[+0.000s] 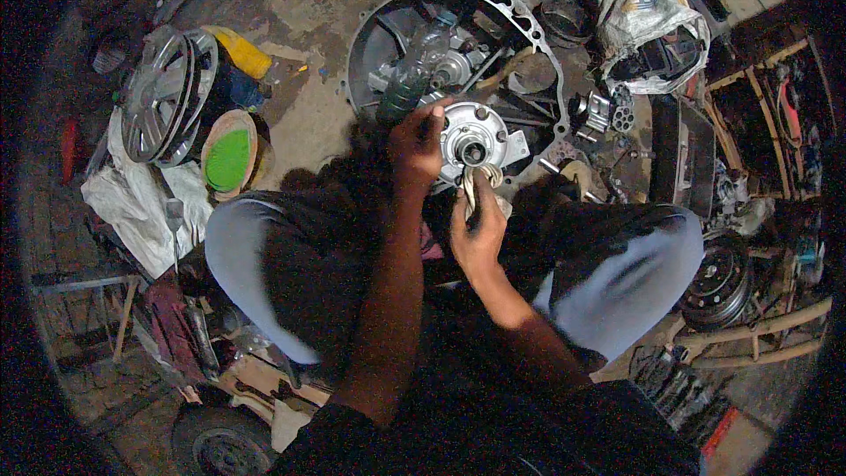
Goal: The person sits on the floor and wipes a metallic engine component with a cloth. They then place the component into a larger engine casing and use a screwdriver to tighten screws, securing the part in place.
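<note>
Holding a bunched pale cloth (pixel 484 183) in a closed pinch, the right hand (pixel 480 238) has it up against the round metal part (pixel 471 130) at six o'clock, just below the hub hole; the left hand (pixel 418 143) is half-curled at the nine o'clock edge, but its far-side fingers are hidden, so can't tell how firmly it grips, if at all. The part sits between the two hands, in front of the six o'clock side of the big open housing (pixel 527 25); a clear plastic bottle (pixel 410 79) is up at eleven o'clock from it, a white sack (pixel 634 0) out around two.

Handling-wise, it looks like machined metal, so probably stiff and heavy for its size, not fragile overall; any oil would make it slippery, and the smooth hub face likely scratches easiest; best hold imo is the outer rim at nine and three, fingers wrapped behind; the cloth looks soft and floppy, just pinch it anywhere.
</note>
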Action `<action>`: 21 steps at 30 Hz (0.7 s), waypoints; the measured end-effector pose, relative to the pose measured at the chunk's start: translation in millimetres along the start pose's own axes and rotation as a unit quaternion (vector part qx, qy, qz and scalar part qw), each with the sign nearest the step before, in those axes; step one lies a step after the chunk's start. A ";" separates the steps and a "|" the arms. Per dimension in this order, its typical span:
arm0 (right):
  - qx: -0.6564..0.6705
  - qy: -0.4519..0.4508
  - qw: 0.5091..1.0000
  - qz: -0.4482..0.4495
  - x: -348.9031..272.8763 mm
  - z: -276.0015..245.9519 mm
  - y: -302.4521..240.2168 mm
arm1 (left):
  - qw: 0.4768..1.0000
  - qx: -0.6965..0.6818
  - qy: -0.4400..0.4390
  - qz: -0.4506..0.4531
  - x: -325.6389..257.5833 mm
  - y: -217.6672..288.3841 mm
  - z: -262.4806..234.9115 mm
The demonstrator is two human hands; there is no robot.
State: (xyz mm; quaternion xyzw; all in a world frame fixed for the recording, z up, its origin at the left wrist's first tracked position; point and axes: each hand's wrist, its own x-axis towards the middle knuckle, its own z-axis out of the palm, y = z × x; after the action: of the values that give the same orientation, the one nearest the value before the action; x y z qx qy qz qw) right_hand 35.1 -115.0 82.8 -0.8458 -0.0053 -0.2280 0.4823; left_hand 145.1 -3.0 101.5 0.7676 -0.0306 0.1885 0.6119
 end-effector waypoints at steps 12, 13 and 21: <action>-0.095 -0.129 0.986 0.053 -6.3 -16.7 -11.2 | 0.999 -0.020 -0.007 -0.031 0.9 -16.2 1.8; -0.112 -0.111 0.986 0.054 -11.1 -18.6 -10.5 | 0.999 -0.029 -0.005 -0.028 0.4 -19.0 1.6; -0.137 -0.218 0.964 0.070 -11.7 -10.0 -5.1 | 0.997 -0.059 -0.007 -0.043 1.7 -41.1 6.6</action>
State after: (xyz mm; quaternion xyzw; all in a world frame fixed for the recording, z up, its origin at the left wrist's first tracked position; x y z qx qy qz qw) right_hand 19.6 -117.9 86.6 -0.9312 -0.0204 -0.0022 0.3640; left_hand 159.8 1.3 62.7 0.7322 -0.0126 0.1549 0.6632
